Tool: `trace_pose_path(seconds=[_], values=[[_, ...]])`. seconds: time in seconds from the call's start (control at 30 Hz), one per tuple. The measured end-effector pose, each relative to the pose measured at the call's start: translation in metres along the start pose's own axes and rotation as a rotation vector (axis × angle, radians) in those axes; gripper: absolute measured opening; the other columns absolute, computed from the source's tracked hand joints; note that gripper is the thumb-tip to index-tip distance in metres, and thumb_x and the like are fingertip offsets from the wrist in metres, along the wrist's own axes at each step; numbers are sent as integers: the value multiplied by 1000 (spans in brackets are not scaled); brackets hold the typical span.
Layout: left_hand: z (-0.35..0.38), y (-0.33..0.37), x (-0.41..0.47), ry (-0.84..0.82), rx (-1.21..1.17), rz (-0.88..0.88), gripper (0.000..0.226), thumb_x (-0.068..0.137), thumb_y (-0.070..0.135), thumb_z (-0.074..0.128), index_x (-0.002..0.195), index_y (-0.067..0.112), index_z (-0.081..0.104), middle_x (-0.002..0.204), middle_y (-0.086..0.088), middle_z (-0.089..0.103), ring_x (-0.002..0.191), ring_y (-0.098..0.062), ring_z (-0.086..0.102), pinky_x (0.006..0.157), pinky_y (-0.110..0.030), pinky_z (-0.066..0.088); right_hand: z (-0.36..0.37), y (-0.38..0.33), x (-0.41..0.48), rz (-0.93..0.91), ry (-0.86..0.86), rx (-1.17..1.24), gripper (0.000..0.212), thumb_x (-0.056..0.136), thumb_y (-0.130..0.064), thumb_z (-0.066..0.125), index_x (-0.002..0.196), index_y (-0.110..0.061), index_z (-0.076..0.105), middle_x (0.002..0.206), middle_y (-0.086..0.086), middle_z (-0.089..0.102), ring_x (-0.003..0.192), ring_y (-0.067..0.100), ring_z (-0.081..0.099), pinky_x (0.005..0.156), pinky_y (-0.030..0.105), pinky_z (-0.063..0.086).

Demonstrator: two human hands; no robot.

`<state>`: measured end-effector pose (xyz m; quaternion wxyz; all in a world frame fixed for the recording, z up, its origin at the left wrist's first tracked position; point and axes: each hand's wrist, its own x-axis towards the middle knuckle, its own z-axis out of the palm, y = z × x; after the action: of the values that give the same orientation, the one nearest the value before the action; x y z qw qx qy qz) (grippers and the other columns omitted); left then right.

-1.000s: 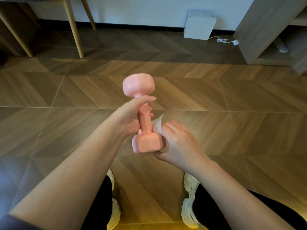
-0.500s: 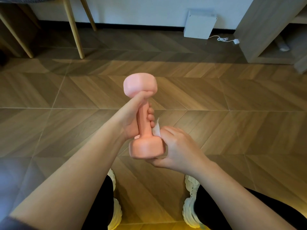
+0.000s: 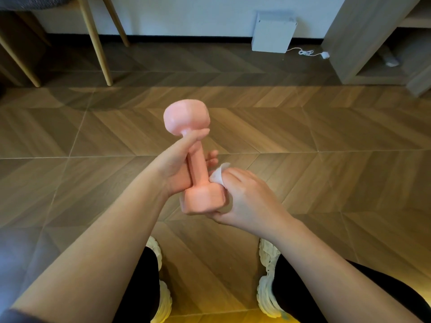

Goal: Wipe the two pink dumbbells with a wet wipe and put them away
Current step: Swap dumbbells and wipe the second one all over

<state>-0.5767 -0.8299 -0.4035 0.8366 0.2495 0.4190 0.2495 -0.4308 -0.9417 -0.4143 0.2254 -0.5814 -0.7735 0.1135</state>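
Observation:
One pink dumbbell stands nearly upright in mid-air above the wooden floor. My left hand grips its handle, thumb along the top near the upper head. My right hand holds a white wet wipe and is wrapped round the right side of the dumbbell's lower head, pressing the wipe against it. Most of the wipe is hidden under my fingers. A second dumbbell is not in view.
Chair legs stand at the back left. A white box with a cable leans on the wall. A wooden shelf unit is at the back right. My two white shoes are on the floor below.
The dumbbell has turned slightly in my left hand and its top tilted a little left. My right hand with the wipe has shifted around the lower head.

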Motion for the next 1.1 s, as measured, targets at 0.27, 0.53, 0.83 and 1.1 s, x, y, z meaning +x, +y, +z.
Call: trace_pose_path(seconds=[0.27, 0.53, 0.83, 1.1], values=[[9, -2, -4, -52, 30, -54, 30, 80, 36, 70, 75, 11, 56, 65, -4, 50, 63, -22, 48, 71, -33, 43, -3, 3, -4, 13, -35, 30, 50, 62, -47, 83, 94, -13, 64, 86, 1, 65, 80, 22, 60, 69, 29, 44], [18, -4, -5, 122, 71, -1, 28, 76, 31, 75, 71, 15, 53, 64, -2, 46, 65, -19, 49, 59, -30, 48, 1, 8, -5, -18, -49, -14, 53, 57, -41, 88, 93, -11, 64, 88, 3, 65, 83, 21, 58, 75, 28, 41], [22, -3, -7, 11, 186, 64, 26, 74, 31, 73, 77, 14, 54, 65, -1, 51, 65, -18, 50, 60, -28, 43, 7, 1, -5, -4, -42, 23, 47, 57, -46, 79, 82, -12, 61, 80, 3, 64, 73, 24, 59, 67, 24, 33], [28, 0, -17, 70, 29, 91, 34, 93, 31, 60, 67, 19, 42, 48, 5, 34, 41, -12, 33, 45, -24, 34, 7, -1, -3, -3, -66, 228, 59, 63, -37, 84, 109, -5, 62, 93, 2, 61, 86, 15, 52, 72, 19, 37]])
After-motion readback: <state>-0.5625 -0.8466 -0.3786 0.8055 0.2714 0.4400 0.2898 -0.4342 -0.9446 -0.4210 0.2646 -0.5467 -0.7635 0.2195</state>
